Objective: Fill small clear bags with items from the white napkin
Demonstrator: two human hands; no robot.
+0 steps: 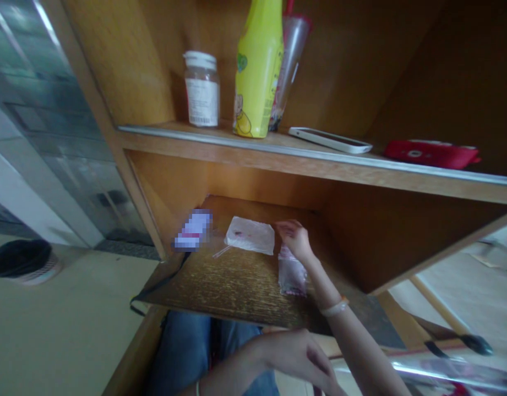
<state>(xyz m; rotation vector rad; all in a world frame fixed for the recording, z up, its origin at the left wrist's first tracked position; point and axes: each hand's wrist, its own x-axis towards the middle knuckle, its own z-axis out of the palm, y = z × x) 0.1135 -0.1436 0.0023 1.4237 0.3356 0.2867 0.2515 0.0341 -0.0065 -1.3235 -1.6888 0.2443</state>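
Observation:
My right hand [295, 240] reaches onto the lower wooden desk surface [236, 286], with a pale bracelet on its wrist. Its fingers are curled together beside the right edge of a flat white packet [250, 235]. I cannot make out what they pinch, if anything. A small clear plastic bag [292, 276] lies just under the wrist. My left hand [303, 358] hovers low in front of the desk edge, above my jeans, with its fingers loosely spread and nothing in it.
A blurred-out small item [192, 229] lies left of the packet. The upper shelf [278, 157] carries a white-capped jar [202, 89], a yellow bottle [257, 69], a clear tumbler [292, 49], a white phone [330, 139] and a red case [430, 153]. A dark cable [154, 289] hangs off the desk's left corner.

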